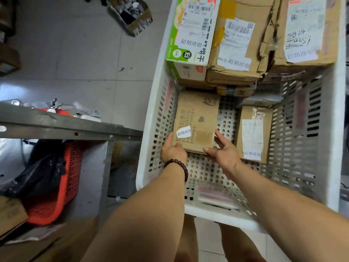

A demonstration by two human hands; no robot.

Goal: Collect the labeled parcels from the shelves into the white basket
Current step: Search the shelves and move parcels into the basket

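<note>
A brown cardboard parcel (197, 120) with a small white label lies low inside the white basket (215, 210), near its left wall. My left hand (172, 150) holds its near left corner, thumb on top. My right hand (223, 151) grips its near right corner with the fingers along the side. A second labeled brown parcel (253, 133) lies to the right on the basket floor. At the basket's far end, a green-and-white box (190, 35) and two crumpled brown parcels (238, 46) (306, 31) are stacked high.
A grey metal shelf (62, 127) with small clutter stands to the left. Under it sit a red basket (62, 182) and a black bag (43, 163). An open carton (132, 14) lies on the tiled floor beyond. My legs show below the basket.
</note>
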